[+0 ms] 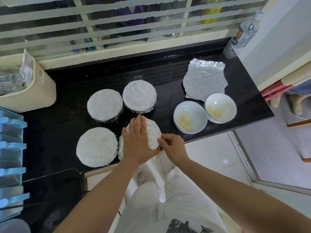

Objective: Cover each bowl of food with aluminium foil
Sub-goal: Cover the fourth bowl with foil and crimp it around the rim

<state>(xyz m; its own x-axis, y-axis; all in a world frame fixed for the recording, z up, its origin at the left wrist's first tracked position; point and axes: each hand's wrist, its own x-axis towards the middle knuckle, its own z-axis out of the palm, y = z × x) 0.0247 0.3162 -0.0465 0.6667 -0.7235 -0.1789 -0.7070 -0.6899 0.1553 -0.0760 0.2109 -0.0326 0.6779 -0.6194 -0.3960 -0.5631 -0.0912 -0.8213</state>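
So left hand (138, 140) presses flat on the foil-topped bowl (152, 130), right hand (171, 147) pinches its edge; guessing the spare foil sheet (205, 79) goes over an open bowl (190, 113) next.

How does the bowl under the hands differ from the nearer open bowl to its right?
The wrapped bowl is covered with foil; the open bowl is uncovered, pale food showing inside. The left hand lies flat on the wrapped bowl and the right hand pinches its rim; nothing touches the open bowl. Both stand upright on the black counter.
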